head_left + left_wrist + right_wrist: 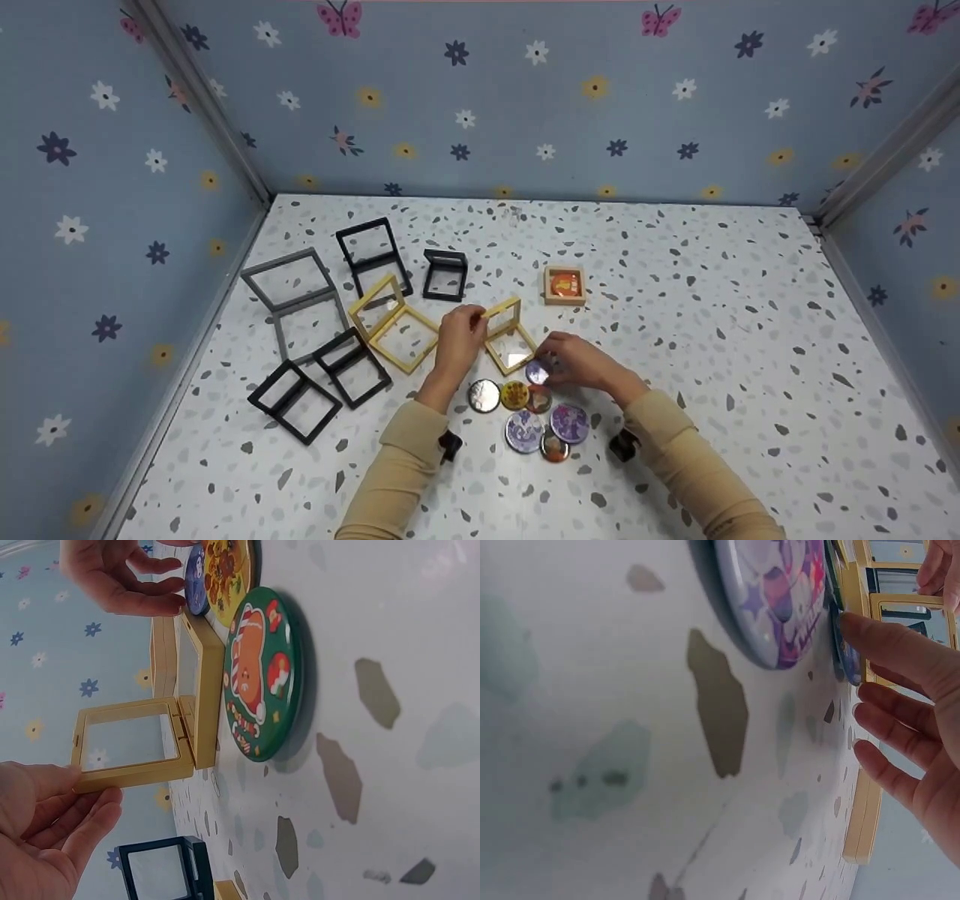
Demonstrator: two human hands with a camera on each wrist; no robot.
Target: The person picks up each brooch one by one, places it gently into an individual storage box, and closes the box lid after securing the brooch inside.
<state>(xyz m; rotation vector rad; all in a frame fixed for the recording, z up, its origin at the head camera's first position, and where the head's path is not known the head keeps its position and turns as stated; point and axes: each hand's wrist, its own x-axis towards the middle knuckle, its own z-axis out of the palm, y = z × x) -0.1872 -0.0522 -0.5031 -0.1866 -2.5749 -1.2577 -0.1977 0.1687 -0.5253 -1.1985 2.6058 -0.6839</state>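
Observation:
My left hand (460,337) pinches the raised lid of a small yellow display frame (133,778) by its corner. The frame stands open like a book, its clear film panes showing, its base on the table. Beside the base, my right hand (581,361) has its thumb and fingertips at the edges of a small blue-purple round badge (537,373). The other fingers of that hand (900,720) spread loosely. Close by lie a yellow badge (515,394), a green-rimmed badge (262,675) with a gingerbread-like figure, and two larger purple badges (524,432).
A second yellow frame (405,341) stands open left of my left hand. Several black frames (360,375) and a grey frame (307,322) lie open farther left. A light wooden box frame (564,286) with an orange badge sits behind. Patterned walls (525,97) enclose the speckled table.

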